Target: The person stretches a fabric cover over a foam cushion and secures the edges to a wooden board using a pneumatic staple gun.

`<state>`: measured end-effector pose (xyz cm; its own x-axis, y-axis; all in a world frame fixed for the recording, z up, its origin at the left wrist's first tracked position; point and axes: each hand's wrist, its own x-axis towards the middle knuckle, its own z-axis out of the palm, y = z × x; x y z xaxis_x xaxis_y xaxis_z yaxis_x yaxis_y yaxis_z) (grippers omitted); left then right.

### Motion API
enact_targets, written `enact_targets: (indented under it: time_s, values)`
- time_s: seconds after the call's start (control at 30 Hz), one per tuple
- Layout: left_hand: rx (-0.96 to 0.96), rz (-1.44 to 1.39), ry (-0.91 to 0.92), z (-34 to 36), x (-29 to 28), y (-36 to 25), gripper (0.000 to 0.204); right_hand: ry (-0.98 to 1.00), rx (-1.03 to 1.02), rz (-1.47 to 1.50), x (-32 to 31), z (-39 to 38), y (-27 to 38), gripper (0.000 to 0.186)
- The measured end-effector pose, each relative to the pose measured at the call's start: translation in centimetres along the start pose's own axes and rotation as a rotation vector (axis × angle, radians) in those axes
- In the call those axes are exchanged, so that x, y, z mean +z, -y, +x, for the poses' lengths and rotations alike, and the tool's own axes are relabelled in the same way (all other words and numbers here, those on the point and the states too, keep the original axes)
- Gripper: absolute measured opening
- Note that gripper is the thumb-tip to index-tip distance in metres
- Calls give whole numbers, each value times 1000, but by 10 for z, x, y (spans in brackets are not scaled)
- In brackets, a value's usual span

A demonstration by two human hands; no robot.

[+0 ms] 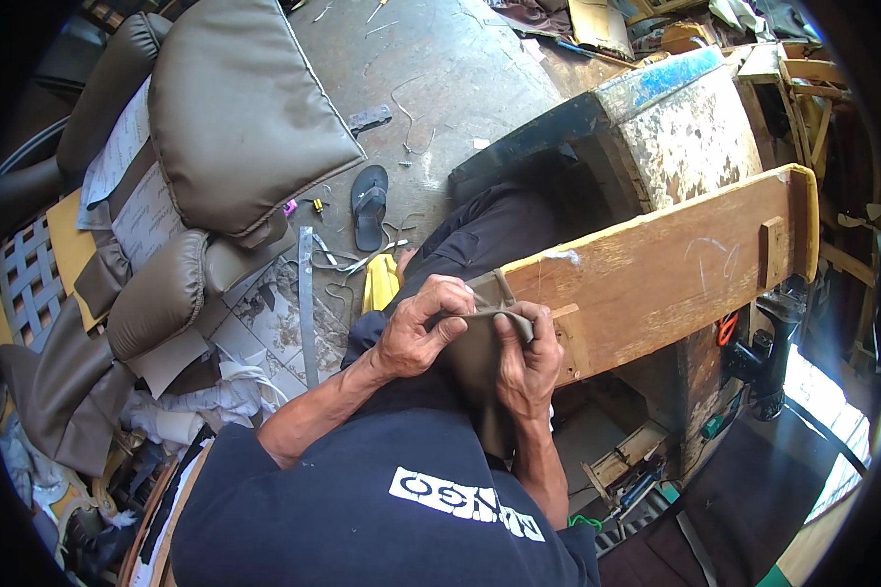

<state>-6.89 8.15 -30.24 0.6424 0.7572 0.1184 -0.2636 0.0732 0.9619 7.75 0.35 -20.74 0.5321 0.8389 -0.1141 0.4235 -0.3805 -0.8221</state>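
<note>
Between my two hands is a piece of grey-brown upholstery leatherette [485,342], its folded edge held up in front of my chest. My left hand [423,328] is closed, thumb and fingertips pinching the edge of the piece. On the other side my right hand [529,362] grips the same piece, the thumb pressed on top and the fingers curled behind. A strip of the material reaches up against the end of a wooden panel [656,269] with yellow foam along its edge. The lower part of the leatherette hangs down in shadow.
Grey-brown padded seat cushions [250,108] are piled at the left. A black sandal [369,207] and thread scraps lie on the floor. A worn, paint-spotted block [685,137] stands beyond the panel. A black machine [773,342], perhaps for sewing, stands at right beside an open drawer [626,455].
</note>
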Motion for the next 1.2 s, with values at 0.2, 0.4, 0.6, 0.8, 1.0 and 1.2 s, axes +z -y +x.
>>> enact_targets:
  time_s: [0.2, 0.4, 0.6, 0.8, 1.0, 1.2]
  values:
    - [-118, -209, -78, -5, 12, 7, 21, -72, 79, 120, 13, 3, -18, 11]
    - [-290, -325, -185, -2, 18, 13, 35, -86, 187, 118, 23, 6, -24, 9]
    - [-237, -177, -219, 1, 21, 30, 35, -124, 115, 20, 32, 11, -28, 9]
    - [-422, -18, -228, 4, 26, 19, 39, -132, 121, 59, 36, 16, -32, 10]
    - [-348, 119, -321, 8, 37, 20, 42, -117, 94, 30, 39, 21, -34, 10]
    - [-158, 429, -408, 18, 37, 25, 48, -109, 87, -44, 44, 28, -39, 10]
